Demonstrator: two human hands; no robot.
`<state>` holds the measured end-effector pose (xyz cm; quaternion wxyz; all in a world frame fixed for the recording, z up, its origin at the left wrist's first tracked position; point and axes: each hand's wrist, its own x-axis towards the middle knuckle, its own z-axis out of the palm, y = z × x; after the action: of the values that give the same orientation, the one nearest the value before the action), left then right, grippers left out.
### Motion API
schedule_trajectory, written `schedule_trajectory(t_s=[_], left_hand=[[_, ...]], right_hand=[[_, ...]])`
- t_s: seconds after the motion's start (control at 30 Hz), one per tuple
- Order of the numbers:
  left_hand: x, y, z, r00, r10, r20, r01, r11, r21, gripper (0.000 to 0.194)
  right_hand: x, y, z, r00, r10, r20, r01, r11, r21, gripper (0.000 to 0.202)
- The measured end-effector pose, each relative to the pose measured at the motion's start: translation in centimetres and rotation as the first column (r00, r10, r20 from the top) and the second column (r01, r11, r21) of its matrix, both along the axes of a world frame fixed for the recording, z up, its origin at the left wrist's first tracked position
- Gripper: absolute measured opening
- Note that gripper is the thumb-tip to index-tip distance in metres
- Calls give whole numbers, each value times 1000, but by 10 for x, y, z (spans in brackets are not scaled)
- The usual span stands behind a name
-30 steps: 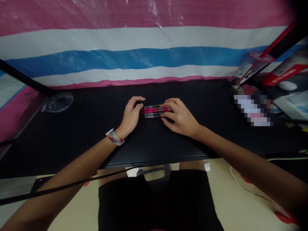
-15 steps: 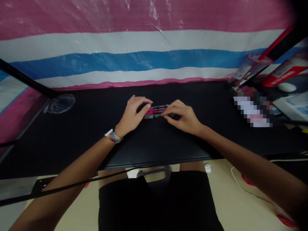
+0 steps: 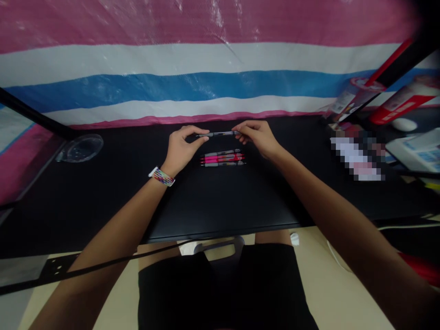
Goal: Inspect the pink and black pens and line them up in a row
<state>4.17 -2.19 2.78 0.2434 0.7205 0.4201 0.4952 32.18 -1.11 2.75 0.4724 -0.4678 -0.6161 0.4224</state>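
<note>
A grey and clear pen [image 3: 221,134] lies level between my two hands, toward the back of the black desk. My left hand [image 3: 184,144] pinches its left end between thumb and fingers, and my right hand [image 3: 257,136] pinches the right end. Just nearer to me, several pens [image 3: 222,158] rest side by side on the desk, some with pink or red barrels and some with grey ones. Neither hand touches that row.
On the black desk [image 3: 220,206], a clear plastic lid [image 3: 84,148] lies at the left. A clear container [image 3: 354,101], a red and white bottle [image 3: 404,101], a white mouse [image 3: 404,124] and blurred-out papers [image 3: 357,158] are at the right. Striped sheeting hangs behind.
Both hands have moved away from me, off the row of pens, and now hold one grey pen behind it. The rest of the row shows uncovered.
</note>
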Motion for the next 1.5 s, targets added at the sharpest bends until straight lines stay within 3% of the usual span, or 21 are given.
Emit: schedule_trajectory(t_s=[0.2, 0.3, 0.57, 1.03, 1.2, 1.27, 1.33, 1.5], left_hand=[[-3, -1, -7, 999, 18, -45, -16, 999, 32, 15], [-3, 0, -10, 997, 19, -75, -15, 998, 56, 16], [-5, 2, -13, 996, 12, -89, -12, 1000, 4, 14], [-6, 6, -15, 981, -79, -176, 72, 996, -45, 28], [-4, 4, -11, 971, -90, -220, 81, 995, -51, 35], [-4, 3, -11, 978, -83, -191, 74, 996, -51, 27], [-4, 3, -11, 985, -69, -158, 68, 998, -11, 18], [-4, 4, -14, 988, -16, -153, 35, 992, 123, 17]], right_hand=[[-1, -9, -6, 978, 38, -204, -62, 992, -113, 28], [0, -11, -8, 974, 51, -223, -81, 988, -128, 32], [4, -6, -13, 999, 49, 4, -49, 986, 157, 23], [-4, -12, -9, 997, 24, -72, -9, 978, 209, 22], [-6, -9, -10, 994, -7, -107, 20, 992, 121, 27], [-6, -7, -10, 990, -24, -142, 36, 996, 83, 31], [-7, -6, -11, 983, -24, -182, 36, 998, 60, 34], [-6, -9, -6, 958, 32, -286, -52, 997, -63, 36]])
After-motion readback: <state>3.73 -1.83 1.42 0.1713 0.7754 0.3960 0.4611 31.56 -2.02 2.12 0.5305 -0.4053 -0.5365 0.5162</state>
